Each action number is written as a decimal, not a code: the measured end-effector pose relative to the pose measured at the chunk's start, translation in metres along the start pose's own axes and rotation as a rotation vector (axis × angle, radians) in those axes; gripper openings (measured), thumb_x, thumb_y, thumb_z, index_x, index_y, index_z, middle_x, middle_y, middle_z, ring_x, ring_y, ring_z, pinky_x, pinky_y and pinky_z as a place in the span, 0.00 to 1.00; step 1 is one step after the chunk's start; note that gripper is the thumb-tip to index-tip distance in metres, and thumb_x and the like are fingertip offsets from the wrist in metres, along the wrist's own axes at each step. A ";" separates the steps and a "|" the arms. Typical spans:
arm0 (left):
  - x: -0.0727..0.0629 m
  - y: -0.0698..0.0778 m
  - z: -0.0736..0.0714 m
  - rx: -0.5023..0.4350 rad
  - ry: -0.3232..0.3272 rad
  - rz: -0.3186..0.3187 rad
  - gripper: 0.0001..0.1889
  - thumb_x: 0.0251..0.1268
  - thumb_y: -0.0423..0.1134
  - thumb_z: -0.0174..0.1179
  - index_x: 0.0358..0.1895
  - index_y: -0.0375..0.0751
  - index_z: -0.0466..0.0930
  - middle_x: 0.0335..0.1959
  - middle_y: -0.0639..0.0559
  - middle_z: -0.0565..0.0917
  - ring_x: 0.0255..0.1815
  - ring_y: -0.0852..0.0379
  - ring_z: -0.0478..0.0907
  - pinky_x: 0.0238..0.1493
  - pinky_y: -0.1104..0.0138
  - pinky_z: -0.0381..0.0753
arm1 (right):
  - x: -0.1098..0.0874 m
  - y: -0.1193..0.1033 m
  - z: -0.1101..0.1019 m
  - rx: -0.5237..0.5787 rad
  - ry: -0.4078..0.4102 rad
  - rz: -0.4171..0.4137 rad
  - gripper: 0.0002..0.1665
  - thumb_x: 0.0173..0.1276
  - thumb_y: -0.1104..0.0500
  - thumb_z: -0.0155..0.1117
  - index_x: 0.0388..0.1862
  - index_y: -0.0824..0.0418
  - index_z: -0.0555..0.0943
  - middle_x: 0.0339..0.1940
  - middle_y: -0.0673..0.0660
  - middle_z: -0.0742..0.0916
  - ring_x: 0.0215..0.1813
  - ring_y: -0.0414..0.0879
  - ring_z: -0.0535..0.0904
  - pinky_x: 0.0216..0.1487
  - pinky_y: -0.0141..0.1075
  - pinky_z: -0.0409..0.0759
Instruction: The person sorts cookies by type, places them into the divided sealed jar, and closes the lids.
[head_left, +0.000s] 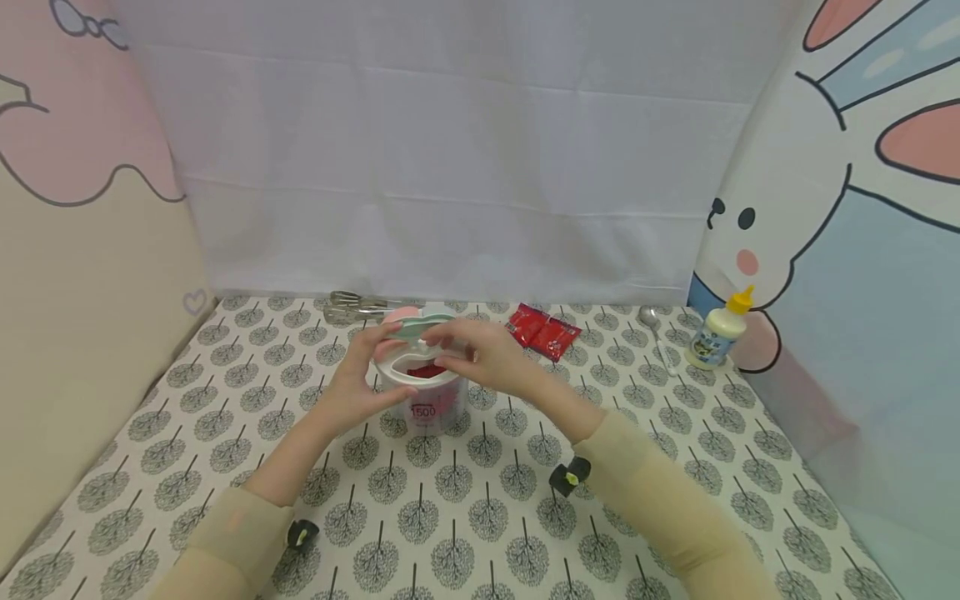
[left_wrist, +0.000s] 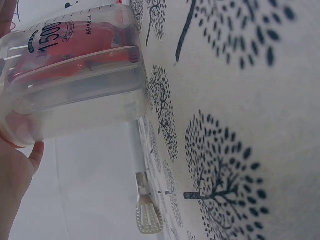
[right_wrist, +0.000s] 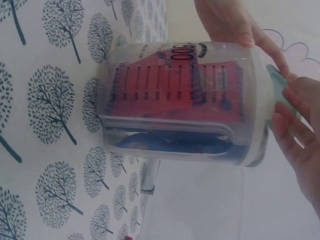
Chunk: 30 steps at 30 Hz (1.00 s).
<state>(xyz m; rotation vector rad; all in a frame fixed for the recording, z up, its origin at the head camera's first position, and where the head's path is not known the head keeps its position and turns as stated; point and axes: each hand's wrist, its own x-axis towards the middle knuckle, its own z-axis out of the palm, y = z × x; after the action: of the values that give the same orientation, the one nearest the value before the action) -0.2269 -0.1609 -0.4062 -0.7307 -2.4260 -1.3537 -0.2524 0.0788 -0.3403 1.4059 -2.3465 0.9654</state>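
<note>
A clear plastic storage jar (head_left: 423,408) marked 1500 stands upright, with a white rim and a green flip lid (head_left: 426,325) raised from its opening. My left hand (head_left: 352,383) grips the jar near its rim, thumb in front and fingers at the far side. From the right, my right hand (head_left: 487,354) pinches the green lid between thumb and fingers. Red packets (right_wrist: 165,90) lie inside the jar, and a dark blue item (right_wrist: 180,143) shows through its wall. The left wrist view shows the left hand (left_wrist: 17,175) against the rim.
Behind the jar lie metal kitchen utensils (head_left: 352,308), one a slotted turner (left_wrist: 149,215). Two red packets (head_left: 543,332) rest at the back, right of the jar. Farther right are a metal spoon (head_left: 658,337) and a yellow-capped bottle (head_left: 716,333). Cloth walls enclose the tree-patterned tablecloth (head_left: 450,517).
</note>
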 end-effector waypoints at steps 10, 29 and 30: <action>0.000 -0.005 0.001 0.032 0.002 0.025 0.49 0.42 0.44 0.76 0.69 0.63 0.57 0.64 0.49 0.64 0.66 0.43 0.62 0.60 0.32 0.60 | -0.020 0.022 -0.048 0.011 0.055 0.016 0.24 0.57 0.63 0.70 0.54 0.60 0.78 0.48 0.55 0.85 0.38 0.44 0.81 0.35 0.28 0.82; -0.001 0.035 -0.006 0.030 -0.010 -0.014 0.45 0.43 0.31 0.74 0.68 0.46 0.59 0.62 0.40 0.64 0.66 0.37 0.61 0.62 0.32 0.57 | -0.087 0.143 -0.077 -0.102 -0.079 0.575 0.40 0.61 0.54 0.68 0.70 0.56 0.63 0.72 0.60 0.66 0.72 0.60 0.58 0.69 0.58 0.60; -0.001 0.035 -0.006 0.029 -0.010 -0.013 0.45 0.43 0.31 0.74 0.68 0.46 0.59 0.62 0.40 0.64 0.66 0.37 0.61 0.62 0.32 0.57 | -0.091 0.148 -0.073 -0.104 -0.086 0.592 0.40 0.61 0.54 0.68 0.70 0.57 0.63 0.72 0.61 0.66 0.72 0.60 0.58 0.69 0.58 0.59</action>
<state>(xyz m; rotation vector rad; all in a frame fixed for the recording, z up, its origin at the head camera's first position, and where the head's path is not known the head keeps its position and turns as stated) -0.2066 -0.1507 -0.3784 -0.7170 -2.4571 -1.3204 -0.3416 0.2363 -0.3934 0.7270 -2.9006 0.9027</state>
